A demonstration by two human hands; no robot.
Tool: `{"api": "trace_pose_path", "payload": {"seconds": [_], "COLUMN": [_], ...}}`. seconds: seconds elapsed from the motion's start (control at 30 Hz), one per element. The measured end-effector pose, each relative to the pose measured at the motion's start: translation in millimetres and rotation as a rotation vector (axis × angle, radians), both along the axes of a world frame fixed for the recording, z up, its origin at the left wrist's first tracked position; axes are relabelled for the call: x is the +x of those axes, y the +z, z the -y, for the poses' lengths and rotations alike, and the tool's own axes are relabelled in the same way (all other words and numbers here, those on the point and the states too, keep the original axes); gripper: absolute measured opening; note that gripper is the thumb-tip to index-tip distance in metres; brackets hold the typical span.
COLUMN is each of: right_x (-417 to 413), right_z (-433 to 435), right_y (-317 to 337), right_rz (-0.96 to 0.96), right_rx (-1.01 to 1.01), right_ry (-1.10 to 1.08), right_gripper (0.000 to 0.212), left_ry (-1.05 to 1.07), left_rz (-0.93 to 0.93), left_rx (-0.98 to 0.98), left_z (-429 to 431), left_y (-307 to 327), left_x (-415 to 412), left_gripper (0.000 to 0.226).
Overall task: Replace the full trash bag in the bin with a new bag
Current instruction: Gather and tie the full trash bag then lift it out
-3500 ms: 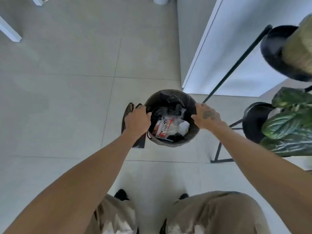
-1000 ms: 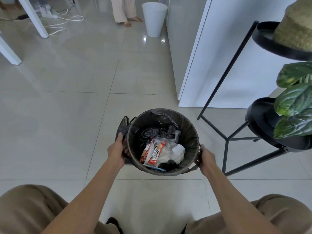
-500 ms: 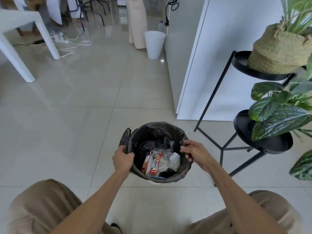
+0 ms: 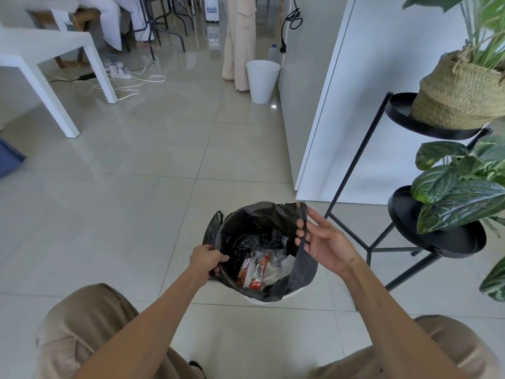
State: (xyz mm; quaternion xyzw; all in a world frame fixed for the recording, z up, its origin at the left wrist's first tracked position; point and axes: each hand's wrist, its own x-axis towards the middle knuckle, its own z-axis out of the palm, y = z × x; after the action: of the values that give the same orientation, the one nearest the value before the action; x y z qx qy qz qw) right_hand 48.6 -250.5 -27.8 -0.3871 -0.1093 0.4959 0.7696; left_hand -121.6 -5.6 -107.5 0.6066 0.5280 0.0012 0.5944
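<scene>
Below centre of the frame, setting: your pale glossy tiled floor carries everything; the black metal two-tier plant stand sits at the right edge, close to your right elbow.
Bin: the small round white plastic bin shows only as a pale sliver at the lower right of the bag, just above your knees.
Bag: the full black thin plastic trash bag is inside the bin, its right edge lifted off the rim, its left edge folded over the rim.
Contents: the red and white snack wrapper lies on top of loose rubbish, near the bag's mouth.
Right hand: your fingers pinch the bag's raised handle strip.
Left hand: your fingers are clenched on the bag's left edge at the rim.
Risk: pulling one side higher would likely tip the mouth and spill the wrapper; thin film may tear if the load snags.
New bag: none visible.
</scene>
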Motion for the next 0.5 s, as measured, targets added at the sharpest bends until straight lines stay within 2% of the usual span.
{"api": "trace_pose_path", "payload": {"seconds": [0.13, 0.3, 0.37, 0.43, 0.5], "right_x": [3, 5, 5, -3, -2], "right_z": [13, 1, -1, 6, 1], "right_y": [-4, 13, 19, 34, 42], "right_rz": [0.003, 0.035, 0.129, 0.276, 0.394], "right_rx": [0.036, -0.011, -0.119, -0.276, -0.385], "right_ry": [-0.02, -0.111, -0.062, -0.008, -0.028], "right_gripper": [0.06, 0.07, 0.073, 0.065, 0.047], "left_ry": [0.03, 0.182, 0.273, 0.293, 0.28], "left_rz": [-0.027, 0.052, 0.098, 0.18, 0.301], "left_rx": [-0.073, -0.062, -0.05, -0.007, -0.029], "left_z": [-2, -11, -14, -8, -8], "left_y": [0, 25, 35, 59, 76], "left_x": [-4, 10, 13, 10, 11], "left_gripper": [0.012, 0.018, 0.02, 0.019, 0.011]}}
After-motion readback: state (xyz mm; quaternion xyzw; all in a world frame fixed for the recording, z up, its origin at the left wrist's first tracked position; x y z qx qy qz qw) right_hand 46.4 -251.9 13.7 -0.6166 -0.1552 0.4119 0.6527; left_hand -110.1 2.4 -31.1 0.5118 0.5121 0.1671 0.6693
